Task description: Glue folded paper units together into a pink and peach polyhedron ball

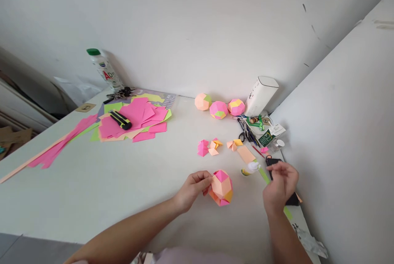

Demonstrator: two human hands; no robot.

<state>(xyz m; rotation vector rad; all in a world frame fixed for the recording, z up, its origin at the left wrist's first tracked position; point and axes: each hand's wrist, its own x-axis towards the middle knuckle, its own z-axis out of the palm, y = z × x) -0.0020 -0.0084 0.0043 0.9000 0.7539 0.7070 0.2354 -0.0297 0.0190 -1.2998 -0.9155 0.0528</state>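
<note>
My left hand (197, 188) pinches the left edge of a folded paper ball (222, 186) in peach, pink and yellow, held above the white table; its lower side looks partly open. My right hand (280, 182) is raised to the right, away from the ball, with its fingers curled; whether it holds anything is too unclear to tell. Between the hands and farther back lies a small white-capped glue bottle (250, 168), beside a peach paper strip (246, 154). Folded pieces, one pink (202, 148), one peach and yellow (214, 147) and another (234, 145), lie beyond the ball.
Three finished-looking paper balls (218, 109) stand by the wall, left of a white box (261, 95). Scissors (242, 134), pens and a small jar (278, 145) crowd the right side. Paper sheets (138, 116) with a cutter (120, 120) and a green-capped bottle (106, 71) are at left.
</note>
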